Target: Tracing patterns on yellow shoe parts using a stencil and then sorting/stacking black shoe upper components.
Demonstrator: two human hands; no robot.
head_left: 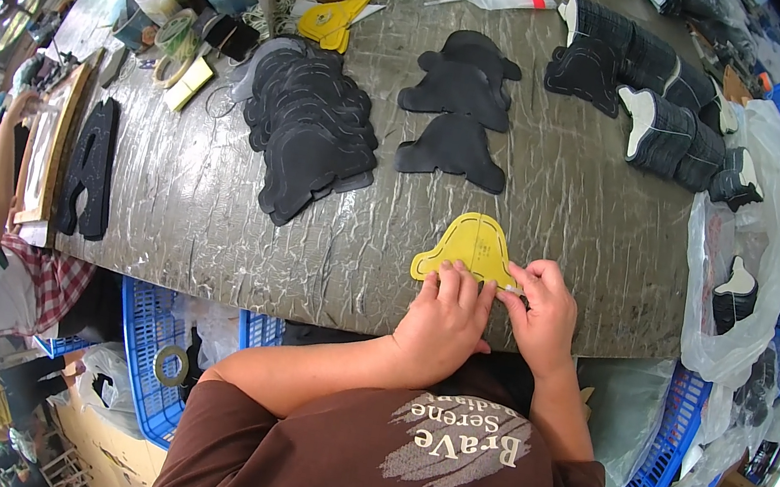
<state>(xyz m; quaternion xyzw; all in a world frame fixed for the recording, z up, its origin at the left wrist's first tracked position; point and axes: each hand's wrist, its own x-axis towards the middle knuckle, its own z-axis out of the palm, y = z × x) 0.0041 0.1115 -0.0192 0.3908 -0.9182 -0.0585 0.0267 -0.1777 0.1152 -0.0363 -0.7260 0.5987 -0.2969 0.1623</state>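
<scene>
A yellow template (476,241) with a rounded top, flared lower corners and dashed slots lies near the table's front edge. My left hand (447,323) rests its outstretched fingers on the template's lower edge, thumb apart near the table edge. At the right corner, my right hand (539,314) has thumb and fingers pinched together on the template. Whether a small tool sits in that pinch, I cannot tell. Beyond it, black cut pieces of similar outline (451,149) lie in an overlapping row. A larger fanned pile of black pieces (316,148) is to their left.
Bundled dark stacks with white edges (661,127) lie at far right, beside a clear plastic bag (744,243). Jars, tape and other yellow templates (333,21) crowd the far left. Blue crates (149,359) stand below the table edge. Another person (0,284) is at left.
</scene>
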